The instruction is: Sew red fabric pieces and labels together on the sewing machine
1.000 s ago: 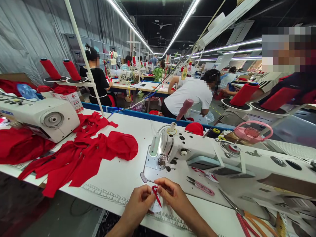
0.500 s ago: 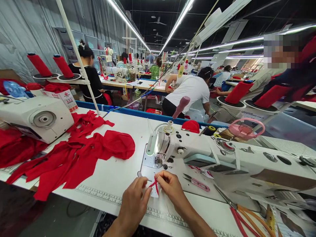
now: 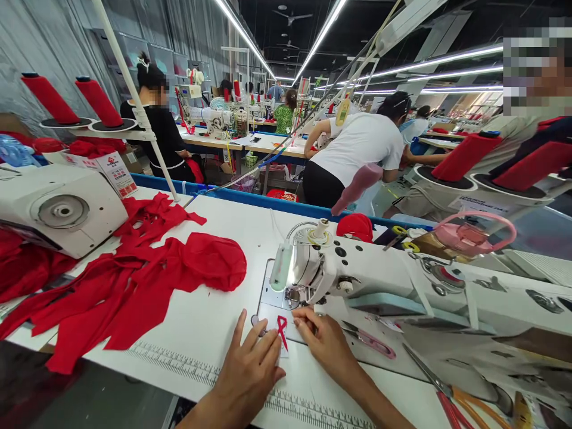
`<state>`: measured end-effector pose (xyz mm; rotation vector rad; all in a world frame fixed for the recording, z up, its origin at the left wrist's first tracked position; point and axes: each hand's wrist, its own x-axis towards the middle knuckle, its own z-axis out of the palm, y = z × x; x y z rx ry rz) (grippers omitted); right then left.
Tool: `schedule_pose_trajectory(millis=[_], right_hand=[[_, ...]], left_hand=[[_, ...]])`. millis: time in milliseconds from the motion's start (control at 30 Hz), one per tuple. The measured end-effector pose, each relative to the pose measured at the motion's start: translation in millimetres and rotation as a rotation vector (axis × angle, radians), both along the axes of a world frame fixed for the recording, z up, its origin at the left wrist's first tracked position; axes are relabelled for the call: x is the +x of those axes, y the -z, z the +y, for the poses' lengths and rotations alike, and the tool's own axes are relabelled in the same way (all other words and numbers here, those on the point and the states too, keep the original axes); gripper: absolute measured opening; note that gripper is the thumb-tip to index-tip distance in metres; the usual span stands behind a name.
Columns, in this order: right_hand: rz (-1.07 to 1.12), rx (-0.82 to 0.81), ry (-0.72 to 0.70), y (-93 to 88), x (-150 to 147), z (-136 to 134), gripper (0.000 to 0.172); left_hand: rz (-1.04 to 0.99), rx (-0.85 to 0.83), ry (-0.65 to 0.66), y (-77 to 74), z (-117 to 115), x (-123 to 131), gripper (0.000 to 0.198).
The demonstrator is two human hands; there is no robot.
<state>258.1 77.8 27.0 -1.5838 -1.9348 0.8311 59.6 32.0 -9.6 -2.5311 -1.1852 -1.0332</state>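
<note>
A narrow red ribbon strip (image 3: 282, 329), crossed into a loop with two tails, lies on a small white card (image 3: 285, 353) in front of the sewing machine's needle area. My left hand (image 3: 248, 363) rests flat just left of the ribbon with its fingers spread, the fingertips at the card's edge. To the right of the ribbon, my right hand (image 3: 319, 336) is bent with thumb and fingers drawn together near the needle plate. Whatever those fingertips may hold is too small to make out. The white sewing machine (image 3: 353, 268) stands directly beyond both hands.
Red fabric pieces (image 3: 147, 280) spread over the left of the table. Pink thread snips (image 3: 373, 342) and orange-handled scissors (image 3: 469, 399) lie at right. A printed ruler (image 3: 179, 363) runs along the front edge. Co-workers sit and bend beyond the blue trough (image 3: 232, 199).
Both hands have let go of the red ribbon, which now lies looped on the card. The left hand has flattened and spread; the right has shifted right. The camera view has turned slightly.
</note>
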Motion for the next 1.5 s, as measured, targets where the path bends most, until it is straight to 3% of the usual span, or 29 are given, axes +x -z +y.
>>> schedule_pose_trajectory(millis=[167, 400, 767, 967, 1200, 1333, 1400, 1500], right_hand=[[-0.041, -0.046, -0.060, -1.2, -7.2, 0.9, 0.024], [-0.150, -0.036, -0.054, -6.2, -13.9, 6.7, 0.029], [-0.273, 0.035, -0.113, -0.3, -17.2, 6.7, 0.029], [-0.313, 0.065, -0.121, 7.0, -17.0, 6.2, 0.027], [-0.283, 0.326, -0.080, 18.3, -3.5, 1.0, 0.024], [-0.308, 0.596, -0.250, 17.5, 7.8, -4.6, 0.031], [-0.344, 0.652, -0.347, 16.2, 9.4, -6.5, 0.038], [-0.402, 0.698, -0.377, 18.0, 8.5, -7.6, 0.040]], left_hand=[[0.001, -0.017, 0.019, 0.9, 4.2, 0.5, 0.030], [0.009, -0.056, 0.031, -2.7, 7.6, -2.4, 0.028], [0.089, 0.054, 0.044, -6.2, 14.2, -2.9, 0.019], [0.085, 0.098, 0.044, 0.9, 18.0, -0.8, 0.013], [0.073, 0.088, 0.044, 4.7, 19.3, -1.5, 0.012], [0.090, 0.067, 0.047, 6.7, 19.0, -3.1, 0.014], [0.097, 0.065, 0.047, 6.0, 19.0, -3.8, 0.014], [0.110, 0.063, 0.059, 2.4, 19.6, -5.3, 0.017]])
